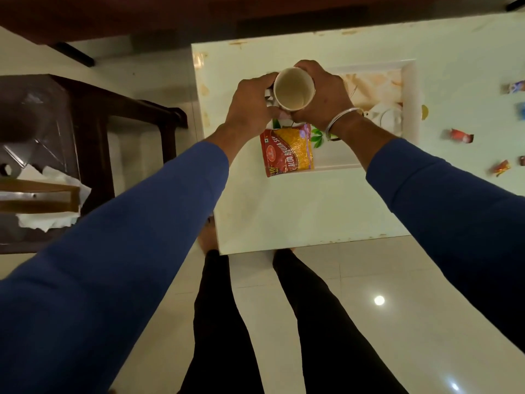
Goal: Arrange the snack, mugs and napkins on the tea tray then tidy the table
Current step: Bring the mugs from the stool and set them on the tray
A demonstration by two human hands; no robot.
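Observation:
I hold a white mug (pixel 292 91) between both hands above the left part of the tea tray (pixel 410 89). My left hand (pixel 250 106) grips its handle side and my right hand (pixel 324 95) wraps its right side. The mug's inside is bare. A red and yellow snack packet (pixel 288 150) lies at the tray's near left corner, just below my hands. A second white mug (pixel 390 119) sits on the tray's right side, partly hidden by my right wrist. White napkins (pixel 54 200) lie on the dark side table to the left.
Several small candy wrappers (pixel 458 136) are scattered on the white table (pixel 298 211) to the right of the tray. A dark side table (pixel 93 115) with a wooden holder stands at left. My legs stand at the table's near edge.

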